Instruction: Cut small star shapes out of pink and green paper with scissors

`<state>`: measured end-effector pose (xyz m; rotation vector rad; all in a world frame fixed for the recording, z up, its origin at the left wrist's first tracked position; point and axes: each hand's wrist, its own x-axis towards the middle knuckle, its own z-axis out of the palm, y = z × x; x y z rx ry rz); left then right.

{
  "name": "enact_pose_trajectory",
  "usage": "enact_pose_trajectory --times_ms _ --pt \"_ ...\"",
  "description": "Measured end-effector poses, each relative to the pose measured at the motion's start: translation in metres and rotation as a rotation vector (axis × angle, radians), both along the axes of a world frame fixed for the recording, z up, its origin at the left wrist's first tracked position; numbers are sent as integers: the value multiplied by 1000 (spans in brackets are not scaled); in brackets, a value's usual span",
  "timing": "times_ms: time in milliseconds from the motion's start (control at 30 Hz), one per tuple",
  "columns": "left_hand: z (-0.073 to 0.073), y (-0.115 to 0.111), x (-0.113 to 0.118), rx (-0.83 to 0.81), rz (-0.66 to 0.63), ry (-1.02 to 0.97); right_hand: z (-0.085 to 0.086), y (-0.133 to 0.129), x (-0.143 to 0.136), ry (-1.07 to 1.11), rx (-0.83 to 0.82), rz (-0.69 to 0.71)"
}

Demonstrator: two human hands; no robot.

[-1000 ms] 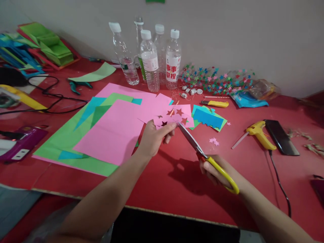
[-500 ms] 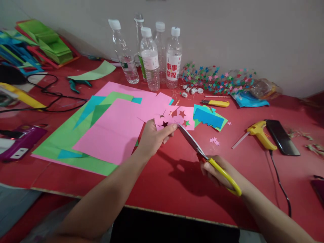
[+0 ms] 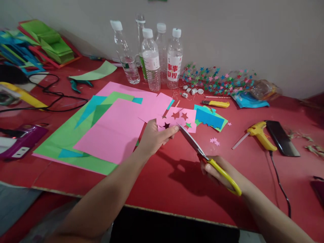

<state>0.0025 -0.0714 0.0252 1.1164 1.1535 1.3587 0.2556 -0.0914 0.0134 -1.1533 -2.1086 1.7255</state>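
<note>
Both your hands were occupied above the red table. Your left hand was pinching the pink card at its lower edge, with the thumb on top; this card had several star-shaped holes in it. Your right hand was grasping the scissors by the yellow handle, and their tips pointed to the card, very near to your left thumb. If the tips touched the paper, I cannot tell. To the left of the card lay the large coloured sheets, pink, green and blue. To its right was the toothed blue paper, and nearer to you lay the small pink stars. Further right rested the yellow glue gun, beside the black phone. Behind stood four bottles with white caps.
</note>
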Motion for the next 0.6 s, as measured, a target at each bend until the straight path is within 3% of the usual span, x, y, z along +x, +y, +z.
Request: enact_pose_trajectory --times_ms 600 --pt "0 1 2 -54 -1 -43 6 -1 -7 -36 -29 -41"
